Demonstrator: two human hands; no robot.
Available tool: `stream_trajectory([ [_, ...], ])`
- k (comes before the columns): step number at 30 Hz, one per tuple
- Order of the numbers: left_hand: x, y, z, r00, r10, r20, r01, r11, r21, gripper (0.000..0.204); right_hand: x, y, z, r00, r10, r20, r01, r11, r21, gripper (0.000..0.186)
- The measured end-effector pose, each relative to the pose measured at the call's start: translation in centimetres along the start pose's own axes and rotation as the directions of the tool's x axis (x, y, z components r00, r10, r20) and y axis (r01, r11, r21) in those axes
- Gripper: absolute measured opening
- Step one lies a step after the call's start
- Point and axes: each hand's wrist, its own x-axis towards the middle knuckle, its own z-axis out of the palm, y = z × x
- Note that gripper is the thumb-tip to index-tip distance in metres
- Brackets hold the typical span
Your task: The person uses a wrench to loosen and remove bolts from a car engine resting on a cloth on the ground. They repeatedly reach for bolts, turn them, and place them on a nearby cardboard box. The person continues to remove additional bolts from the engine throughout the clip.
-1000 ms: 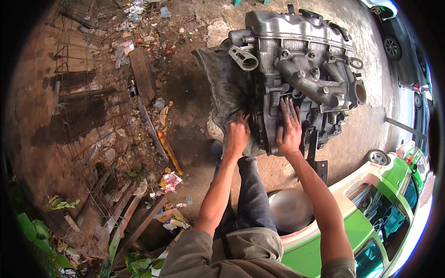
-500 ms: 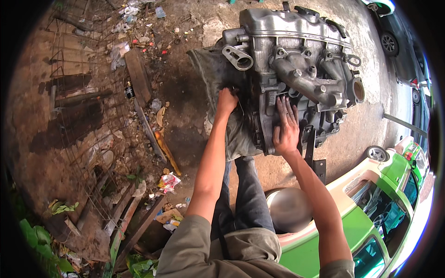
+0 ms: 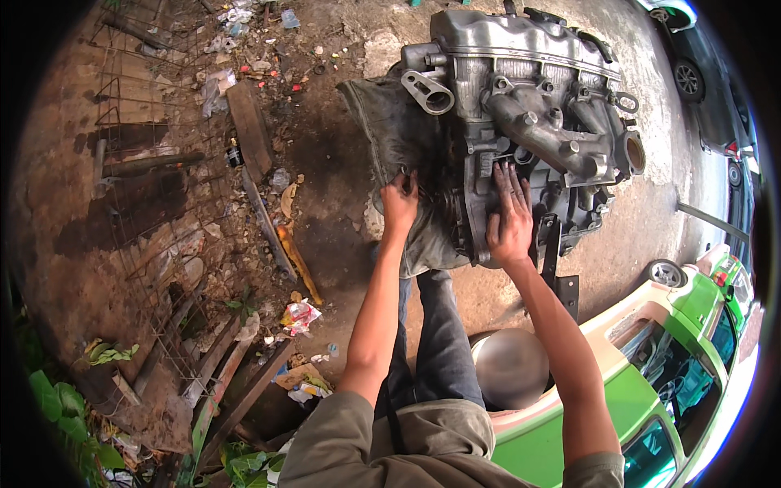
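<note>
A grey metal engine (image 3: 529,98) stands in front of me, with a curved pipe manifold (image 3: 529,122) on its near side. My right hand (image 3: 512,220) lies on the engine's lower left part, its fingers stretched out below the manifold. To the left of the engine, my left hand (image 3: 399,202) is closed, thumb and fingers pinched together over a dirty dark cloth (image 3: 386,122). Whatever sits between those fingertips is too small to make out. The cloth spreads along the engine's left side and partly beneath it.
A wooden plank (image 3: 250,130), a yellow stick (image 3: 299,264) and litter lie on the ground at left, beside rusty wire mesh (image 3: 154,211). A dark metal bracket (image 3: 553,252) projects near my right forearm. At lower right is a green car (image 3: 594,407); a dark car (image 3: 704,98) stands far right.
My left hand has drawn back a little toward me, away from the engine, and its fingers have turned upward in a pinch. My right hand stays on the engine; the view has shifted slightly.
</note>
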Motion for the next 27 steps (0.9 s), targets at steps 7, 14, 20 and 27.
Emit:
stream_trajectory([
  [7,0.5,-0.7,1.2,0.988,0.148,-0.053,-0.14,0.981,0.134,0.018,0.0,0.0,0.0,1.0,-0.003,-0.011,0.003,1.0,0.001,0.082],
  [14,0.9,-0.4,1.1,0.988,0.123,0.09,-0.121,0.992,-0.03,0.016,0.0,-0.1,-0.1,1.0,0.006,-0.002,-0.006,1.0,0.0,0.082],
  [20,-0.5,1.8,0.4,0.969,0.21,0.128,-0.214,0.977,0.017,0.022,0.0,-0.2,-0.3,1.0,0.004,0.012,-0.004,1.0,-0.01,0.082],
  [27,-2.9,2.8,0.0,0.945,0.294,0.141,-0.296,0.955,-0.008,0.022,0.1,-0.1,-0.2,1.0,0.007,-0.001,-0.007,1.0,0.008,0.08],
])
